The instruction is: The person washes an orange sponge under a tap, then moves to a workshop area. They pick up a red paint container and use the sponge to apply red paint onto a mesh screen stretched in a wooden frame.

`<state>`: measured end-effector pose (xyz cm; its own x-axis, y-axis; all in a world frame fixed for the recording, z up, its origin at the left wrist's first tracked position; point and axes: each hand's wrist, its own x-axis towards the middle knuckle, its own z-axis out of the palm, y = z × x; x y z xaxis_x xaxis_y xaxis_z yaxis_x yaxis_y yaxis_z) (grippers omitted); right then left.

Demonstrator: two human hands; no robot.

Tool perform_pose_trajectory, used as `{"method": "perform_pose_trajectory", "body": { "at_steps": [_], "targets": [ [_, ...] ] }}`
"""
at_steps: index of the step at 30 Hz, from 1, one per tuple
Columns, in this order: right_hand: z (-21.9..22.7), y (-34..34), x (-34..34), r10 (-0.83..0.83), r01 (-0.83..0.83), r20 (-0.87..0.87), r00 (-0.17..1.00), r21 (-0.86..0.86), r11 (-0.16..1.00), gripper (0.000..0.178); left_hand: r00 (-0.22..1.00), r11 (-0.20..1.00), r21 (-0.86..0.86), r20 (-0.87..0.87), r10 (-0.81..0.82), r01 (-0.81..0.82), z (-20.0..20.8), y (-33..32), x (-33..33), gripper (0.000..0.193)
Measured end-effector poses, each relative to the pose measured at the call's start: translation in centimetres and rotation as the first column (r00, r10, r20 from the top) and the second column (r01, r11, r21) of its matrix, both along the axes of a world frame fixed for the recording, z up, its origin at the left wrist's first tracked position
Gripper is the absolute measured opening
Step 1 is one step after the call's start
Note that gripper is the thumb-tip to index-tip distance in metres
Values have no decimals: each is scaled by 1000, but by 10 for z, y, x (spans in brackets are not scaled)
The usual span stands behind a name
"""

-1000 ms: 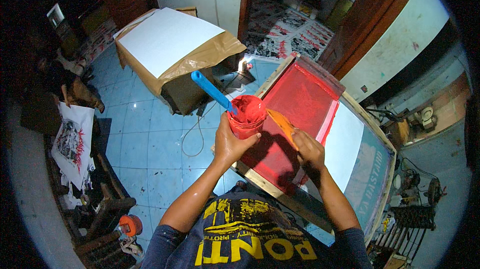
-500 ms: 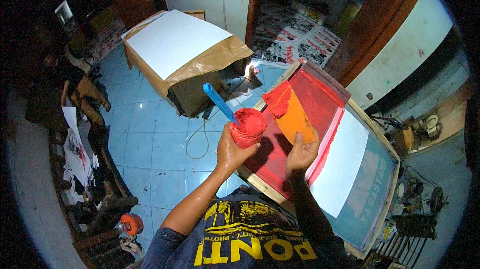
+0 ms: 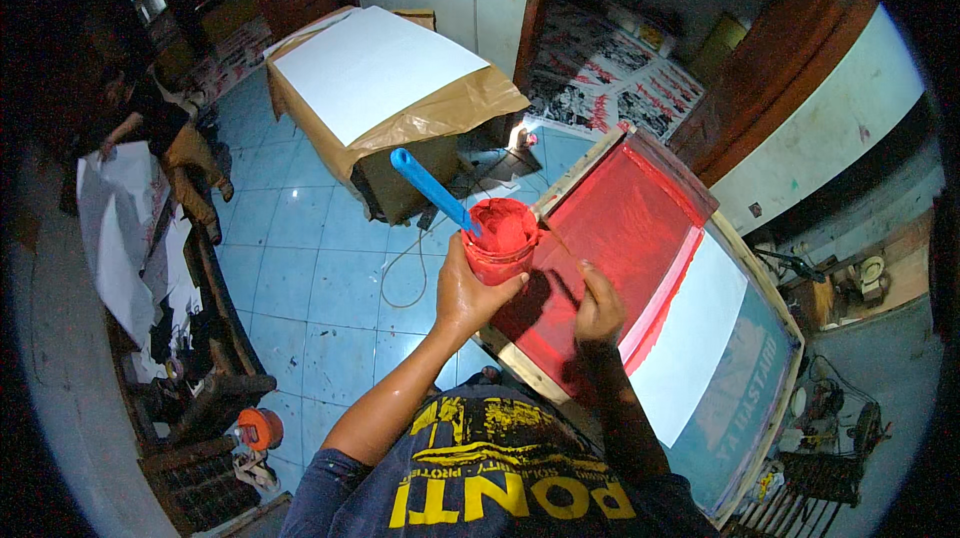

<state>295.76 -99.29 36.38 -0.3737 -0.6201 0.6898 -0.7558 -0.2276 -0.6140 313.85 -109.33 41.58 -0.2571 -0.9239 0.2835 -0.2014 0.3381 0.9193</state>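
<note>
My left hand (image 3: 470, 293) is wrapped round a plastic tub (image 3: 498, 266) of thick red ink. A blue handle (image 3: 430, 188) sticks up out of the ink, leaning left. Between thumb and fingers, my right hand (image 3: 600, 310) pinches an orange ink spreader card (image 3: 564, 242), turned nearly edge-on. Its far end is at the tub's right rim; whether it touches is hard to tell. Beneath both hands lies a wood-framed printing screen (image 3: 582, 163), its mesh (image 3: 630, 203) smeared red. White paper (image 3: 690, 333) covers part of the screen, beside a teal area (image 3: 745, 408).
Beyond the tub stands a table draped in brown wrapping (image 3: 430, 123), bearing a white sheet (image 3: 380, 63). Printed sheets (image 3: 650, 93) lie past the doorway. At far left another person (image 3: 165, 128) handles large white paper (image 3: 120, 228). An orange container (image 3: 260, 428) sits lower left.
The spreader card has swung from face-up over the screen to edge-on at the tub's rim. Ink in the tub is now heaped higher. The other person has lifted a white sheet.
</note>
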Motion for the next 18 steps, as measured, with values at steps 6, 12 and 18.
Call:
{"method": "perform_pose_trajectory", "body": {
  "at_steps": [6, 12, 18],
  "targets": [
    [15, -7, 2, 113, 36, 616, 780, -225, 974, 37, 999, 1000, 14, 46, 3, -4, -11, -4, 1, 74],
    [38, -2, 25, 70, 135, 647, 760, -263, 955, 32, 997, 999, 33, 75, -5, 2, -23, -2, -4, 77],
    [26, 14, 11, 20, -42, -261, 965, -77, 996, 26, 998, 998, 55, 68, -10, 7, -8, -1, -4, 78]
  ]
}}
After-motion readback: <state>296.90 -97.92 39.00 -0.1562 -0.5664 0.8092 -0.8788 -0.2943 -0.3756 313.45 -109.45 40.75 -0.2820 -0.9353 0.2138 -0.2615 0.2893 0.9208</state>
